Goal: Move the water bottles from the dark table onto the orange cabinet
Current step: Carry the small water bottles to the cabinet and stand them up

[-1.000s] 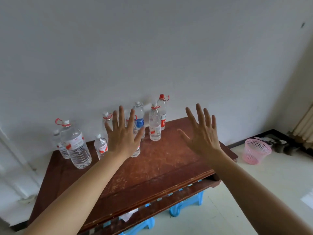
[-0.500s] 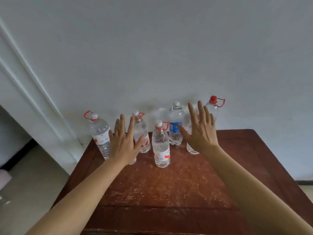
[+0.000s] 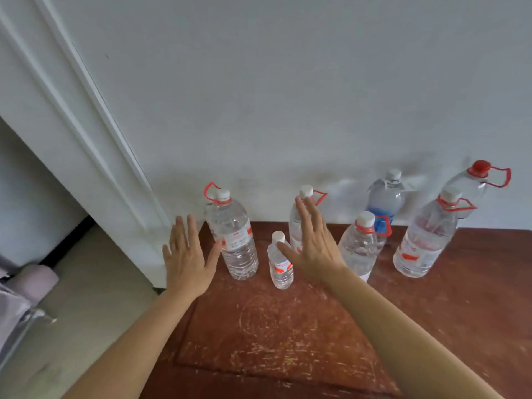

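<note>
I'm holding my left hand (image 3: 187, 260) flat with the fingers straight and spread, gripping nothing, thumb just beside the big clear plastic bottle with a red carry ring (image 3: 234, 234). My right hand (image 3: 312, 249) is hovering splayed and empty too, thumb by the small clear white-capped bottle (image 3: 280, 264), partly covering a taller clear bottle (image 3: 296, 223). All are standing upright on the scratched dark reddish wooden table (image 3: 288, 326).

Clear glossy plastic is seen in the bottles (image 3: 233, 240); scratched, worn dark wood in the table (image 3: 288, 335)
</note>
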Tool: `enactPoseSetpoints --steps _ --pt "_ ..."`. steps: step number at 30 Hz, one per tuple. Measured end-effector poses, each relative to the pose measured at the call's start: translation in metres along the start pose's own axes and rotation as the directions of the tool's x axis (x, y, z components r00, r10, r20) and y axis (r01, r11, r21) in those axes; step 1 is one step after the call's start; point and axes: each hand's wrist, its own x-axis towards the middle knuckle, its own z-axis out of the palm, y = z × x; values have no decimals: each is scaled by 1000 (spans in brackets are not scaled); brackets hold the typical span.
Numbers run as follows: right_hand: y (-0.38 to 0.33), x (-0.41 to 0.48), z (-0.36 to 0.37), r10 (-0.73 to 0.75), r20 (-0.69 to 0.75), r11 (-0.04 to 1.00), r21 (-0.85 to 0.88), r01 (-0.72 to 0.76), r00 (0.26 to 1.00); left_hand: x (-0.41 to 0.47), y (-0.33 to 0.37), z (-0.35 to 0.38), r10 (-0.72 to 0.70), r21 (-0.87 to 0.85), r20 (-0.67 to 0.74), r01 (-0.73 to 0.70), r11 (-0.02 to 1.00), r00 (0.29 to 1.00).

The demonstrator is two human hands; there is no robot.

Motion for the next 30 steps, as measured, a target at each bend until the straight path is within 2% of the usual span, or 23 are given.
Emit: enactPoseSetpoints --steps 2,5,8,12,15,19,23,26,30 --pt "-7 2 39 118 9 992 37 -118 993 19 -28 14 -23 -62 52 26 998 998" --pt "-19 -4 88 324 79 937 107 -332 943 50 -64 33 -16 -76 139 27 997 990" --pt "-28 -13 109 400 106 904 118 -411 910 82 -85 57 13 -114 179 8 993 984" --pt "-30 -13 118 516 62 848 104 -520 854 128 -86 95 -32 -320 274 122 940 961" --pt "-20 -19 129 601 53 789 119 -603 797 155 -67 117 -117 -464 348 279 841 930" --pt "-18 -20 147 698 15 702 185 -688 716 180 -54 128 -164 -638 301 326 698 939" --pt "-20 -16 169 754 -99 652 241 -719 650 179 -53 144 -146 -695 253 284 660 956" --pt "-18 -18 177 760 -121 646 254 -720 639 166 -63 153 -128 -685 183 220 695 975" --pt "-14 -21 172 755 -58 641 278 -715 654 135 -91 153 -95 -610 107 141 780 990"
